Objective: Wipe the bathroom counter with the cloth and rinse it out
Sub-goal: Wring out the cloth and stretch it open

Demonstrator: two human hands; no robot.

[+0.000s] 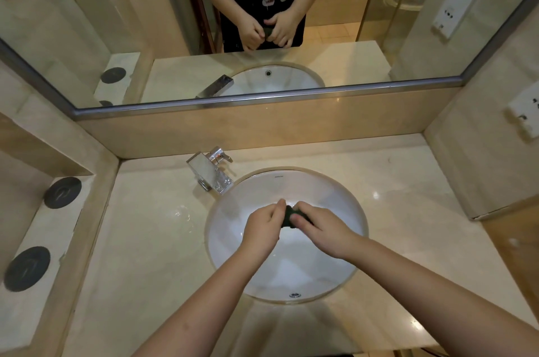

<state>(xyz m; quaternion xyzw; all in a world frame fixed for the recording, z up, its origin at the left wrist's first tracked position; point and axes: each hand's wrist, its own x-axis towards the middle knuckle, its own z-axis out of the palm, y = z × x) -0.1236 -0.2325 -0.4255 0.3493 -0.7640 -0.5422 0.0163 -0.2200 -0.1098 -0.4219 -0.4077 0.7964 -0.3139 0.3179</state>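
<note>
A small dark green cloth (288,218) is bunched up between both of my hands, above the middle of the white oval sink (326,190). My left hand (262,228) grips its left end with curled fingers. My right hand (316,228) grips the right end, thumb over the top. Most of the cloth is hidden inside my fists. The beige marble counter (151,240) surrounds the sink and shines with wet patches to the left of the basin. A square chrome faucet (211,171) stands at the sink's back left; I cannot tell whether water runs from it.
A wide mirror (262,35) above the backsplash reflects my arms and the cloth. Two black round discs (62,192) (26,268) lie on a lower ledge at the left. A wall socket (525,116) sits on the right wall.
</note>
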